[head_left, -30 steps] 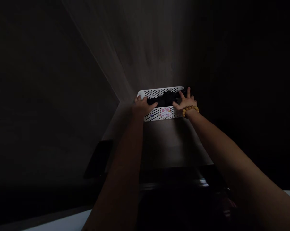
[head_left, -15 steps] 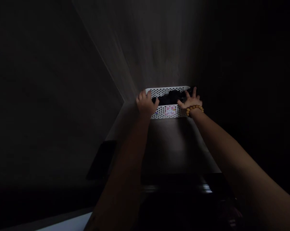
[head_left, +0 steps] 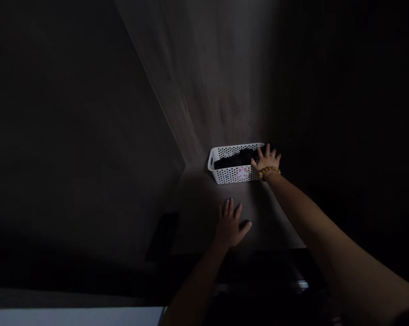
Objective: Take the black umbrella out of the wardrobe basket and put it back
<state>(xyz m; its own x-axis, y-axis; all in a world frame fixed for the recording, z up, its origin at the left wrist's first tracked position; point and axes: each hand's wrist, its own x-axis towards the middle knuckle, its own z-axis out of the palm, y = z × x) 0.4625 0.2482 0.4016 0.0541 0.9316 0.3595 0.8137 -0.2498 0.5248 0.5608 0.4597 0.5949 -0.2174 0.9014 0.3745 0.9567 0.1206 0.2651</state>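
Observation:
A white perforated plastic basket (head_left: 225, 176) with a pink cartoon sticker (head_left: 243, 172) on its front stands at the back of a dark wooden compartment. Black, soft-looking contents (head_left: 238, 159) lie inside it; their kind is too dark to make out. My right hand (head_left: 267, 162), with a beaded bracelet (head_left: 269, 171) at the wrist, is spread over the basket's right end, fingers apart. In front of the basket, apart from it, my left hand (head_left: 230, 228) is spread low over the compartment floor and holds nothing.
Dark wood panels rise at the left (head_left: 89, 136) and back (head_left: 221, 90) of the compartment. A black flat object (head_left: 163, 236) is at the left front. A pale surface edge (head_left: 72, 315) shows at the lower left. The right side is in deep shadow.
My left hand has come off the basket's left end and moved back toward me. My right hand stays at the right end. The view has shifted, so the basket appears lower.

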